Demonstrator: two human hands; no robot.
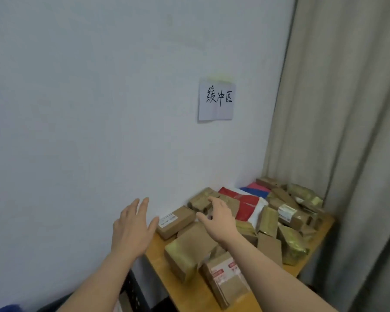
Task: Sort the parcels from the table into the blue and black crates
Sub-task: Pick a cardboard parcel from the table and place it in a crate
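Note:
A wooden table (pixel 302 270) in the corner carries several brown cardboard parcels (pixel 268 246) and a red-and-white mailer bag (pixel 248 206). My right hand (pixel 217 218) hovers over the pile, fingers spread and curved above a small brown box (pixel 200 202); it holds nothing. My left hand (pixel 131 228) is raised with fingers apart, left of a labelled brown box (pixel 175 220), not touching it. A black crate (pixel 133 291) shows below the table's left end. A blue edge (pixel 6 308) sits at the bottom left corner.
A white wall fills the left and centre, with a handwritten paper sign (pixel 215 100) taped on it. A grey curtain (pixel 347 131) hangs to the right, close to the table's far end. Blue and pink bags (pixel 257 190) lie at the back of the pile.

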